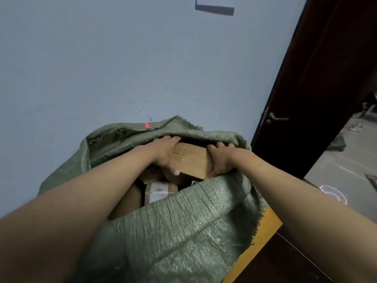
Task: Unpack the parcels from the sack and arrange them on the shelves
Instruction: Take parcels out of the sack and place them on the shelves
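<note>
No writing on any parcel was sharp enough to read. Your left hand (165, 153) and right hand (221, 158) each had a grip on one end of a taped cardboard box (188, 161), fingers curled over its far edge, thumbs underneath, in the mouth of the green woven sack (173, 221). A small red tag (147, 125) sat on the frayed rim. Below lay another box (160, 190) with a white label, print blurred, against the pale wall (102, 68)
</note>
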